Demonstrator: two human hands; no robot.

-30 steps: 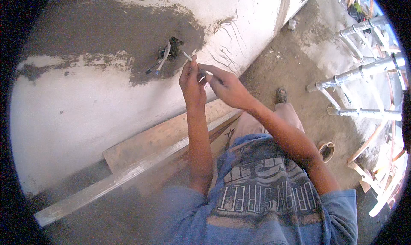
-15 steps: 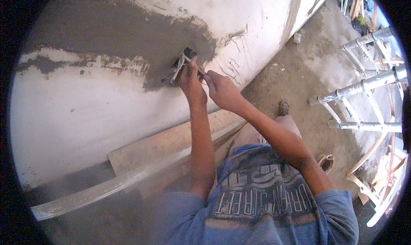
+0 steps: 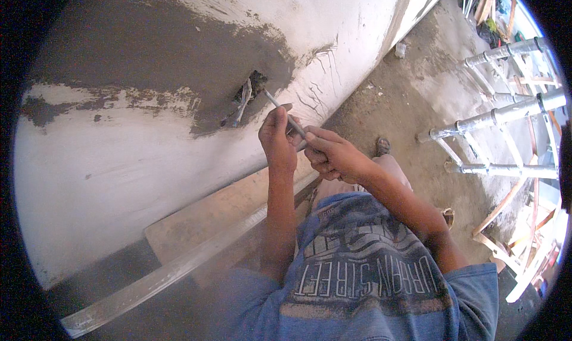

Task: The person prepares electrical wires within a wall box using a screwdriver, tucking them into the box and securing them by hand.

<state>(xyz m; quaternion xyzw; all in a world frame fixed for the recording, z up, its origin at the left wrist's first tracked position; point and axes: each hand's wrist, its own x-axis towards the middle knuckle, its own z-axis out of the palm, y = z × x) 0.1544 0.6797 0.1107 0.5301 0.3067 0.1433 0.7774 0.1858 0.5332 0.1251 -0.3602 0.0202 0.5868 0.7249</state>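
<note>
The grip of the left hand (image 3: 279, 143) is pinching a thin grey rod (image 3: 292, 122), and the right hand (image 3: 338, 157) pinches its lower end. The rod points to eleven o'clock, its tip just beside the hole (image 3: 258, 78) in the wall (image 3: 131, 156). Pale wires (image 3: 243, 104) come out at the hole's seven o'clock.
</note>
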